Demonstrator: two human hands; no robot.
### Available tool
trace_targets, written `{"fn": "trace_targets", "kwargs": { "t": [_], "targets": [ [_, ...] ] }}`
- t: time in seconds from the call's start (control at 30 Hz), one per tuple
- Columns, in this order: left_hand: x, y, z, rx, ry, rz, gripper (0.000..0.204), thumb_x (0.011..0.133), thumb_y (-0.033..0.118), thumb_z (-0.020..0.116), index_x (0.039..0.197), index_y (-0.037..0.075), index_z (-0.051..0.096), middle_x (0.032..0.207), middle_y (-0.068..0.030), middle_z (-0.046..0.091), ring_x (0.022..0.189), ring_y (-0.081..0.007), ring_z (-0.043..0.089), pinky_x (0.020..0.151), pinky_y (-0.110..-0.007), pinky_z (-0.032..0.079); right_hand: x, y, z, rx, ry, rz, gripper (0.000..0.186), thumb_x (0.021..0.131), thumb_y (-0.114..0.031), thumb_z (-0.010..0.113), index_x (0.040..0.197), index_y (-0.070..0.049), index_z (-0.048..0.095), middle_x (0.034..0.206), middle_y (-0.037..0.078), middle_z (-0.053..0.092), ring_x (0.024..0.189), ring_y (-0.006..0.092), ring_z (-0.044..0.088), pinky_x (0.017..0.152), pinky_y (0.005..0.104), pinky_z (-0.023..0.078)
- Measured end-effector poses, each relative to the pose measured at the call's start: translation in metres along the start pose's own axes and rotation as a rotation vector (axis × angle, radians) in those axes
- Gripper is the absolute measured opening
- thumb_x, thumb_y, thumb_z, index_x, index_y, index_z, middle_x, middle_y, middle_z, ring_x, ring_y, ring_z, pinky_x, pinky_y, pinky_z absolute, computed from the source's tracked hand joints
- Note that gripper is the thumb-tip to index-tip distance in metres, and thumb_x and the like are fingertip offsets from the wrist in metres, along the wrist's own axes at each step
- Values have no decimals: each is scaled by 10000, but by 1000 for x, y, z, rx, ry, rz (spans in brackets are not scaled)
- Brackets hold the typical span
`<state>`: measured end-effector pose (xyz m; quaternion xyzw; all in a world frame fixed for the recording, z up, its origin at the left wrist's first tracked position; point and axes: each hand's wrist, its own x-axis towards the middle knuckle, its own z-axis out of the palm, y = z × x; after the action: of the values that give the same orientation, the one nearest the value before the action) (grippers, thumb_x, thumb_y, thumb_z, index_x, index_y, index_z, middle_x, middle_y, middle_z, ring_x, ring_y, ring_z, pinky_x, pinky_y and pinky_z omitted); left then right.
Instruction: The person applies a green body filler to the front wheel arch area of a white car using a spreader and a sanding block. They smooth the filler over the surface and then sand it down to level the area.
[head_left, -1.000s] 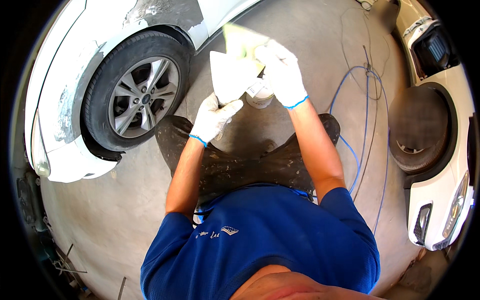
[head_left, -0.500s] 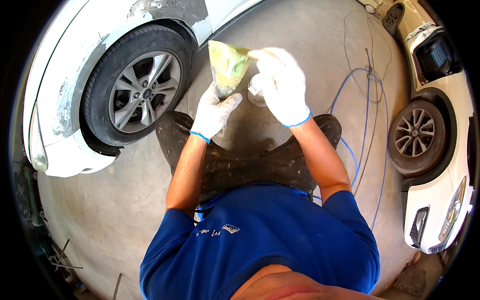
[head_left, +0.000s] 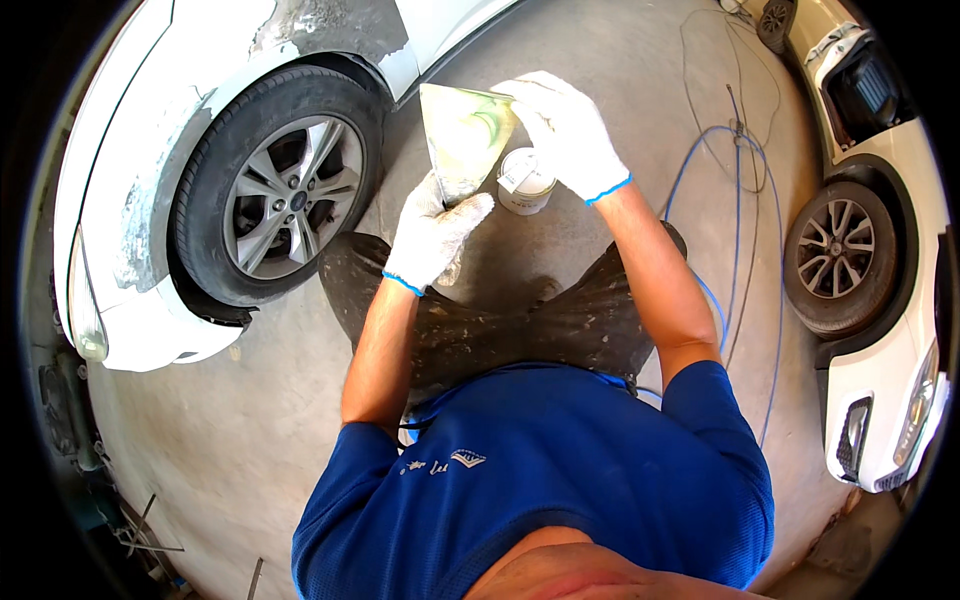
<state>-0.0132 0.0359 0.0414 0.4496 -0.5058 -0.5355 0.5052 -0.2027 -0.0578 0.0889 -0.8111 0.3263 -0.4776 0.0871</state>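
My left hand [head_left: 430, 235], in a white glove with blue cuff, grips the lower end of a pale, roughly triangular flat scraper or board [head_left: 462, 130] smeared with light green paste. My right hand [head_left: 565, 135], gloved likewise, has its fingers curled at the board's upper right corner; what they hold is too small or hidden to make out. Just behind and below that corner stands a white tin [head_left: 524, 178] on the concrete floor, between my knees.
A white car with scuffed grey patches on its fender [head_left: 145, 240] and an alloy wheel [head_left: 295, 200] is close at left. A second pale car [head_left: 880, 410] lines the right side. Blue and grey hoses [head_left: 735, 250] lie on the floor between. Metal bars [head_left: 150, 540] lie at lower left.
The board has turned from showing a white face to showing a green-smeared one. My right hand has shifted a little, most recently upward, with its fingers along the board's top.
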Motion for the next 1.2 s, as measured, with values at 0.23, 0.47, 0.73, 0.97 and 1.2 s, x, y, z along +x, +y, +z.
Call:
{"fn": "trace_targets", "kwargs": {
  "t": [0.23, 0.47, 0.73, 0.97, 1.2],
  "targets": [
    [16, -15, -4, 568, 268, 484, 646, 843, 4, 668, 1450, 68, 455, 1010, -77, 583, 852, -188, 563, 773, -311, 485, -31, 18, 20, 960, 347, 814, 222, 896, -32, 616, 1103, 36, 657, 942, 87, 684, 834, 182, 674, 721, 302, 579],
    [29, -42, -7, 1096, 376, 620, 765, 783, 58, 688, 1502, 157, 446, 871, -129, 491, 772, -291, 546, 718, -372, 471, -43, -8, 37, 1442, 109, 1067, 268, 904, -110, 553, 1117, 43, 608, 1018, 160, 681, 891, 249, 696, 806, 373, 586],
    [18, -73, -1, 1007, 342, 384, 789, 771, -76, 558, 1513, 135, 387, 869, -183, 515, 733, -346, 543, 679, -403, 487, -32, 7, 28, 1559, 170, 892, 320, 887, -84, 578, 1187, 15, 627, 1061, 133, 690, 911, 246, 702, 815, 362, 596],
    [-5, -45, -28, -90, 186, -214, 272, 884, 142, 745, 1079, 49, 580, 780, 6, 608, 531, -67, 494, 472, -229, 409, -19, 6, 15, 932, 408, 600, 305, 936, -58, 628, 1224, 41, 623, 1118, 62, 670, 1005, 124, 616, 878, 260, 509],
    [-4, -20, -17, -1, 53, -148, 341, 880, 89, 741, 1198, 36, 628, 955, 32, 670, 691, -23, 528, 588, -193, 423, -17, -5, 21, 814, -36, 517, 187, 937, -94, 620, 1079, 2, 695, 1021, 48, 696, 922, 122, 618, 844, 276, 492]
  ]
}}
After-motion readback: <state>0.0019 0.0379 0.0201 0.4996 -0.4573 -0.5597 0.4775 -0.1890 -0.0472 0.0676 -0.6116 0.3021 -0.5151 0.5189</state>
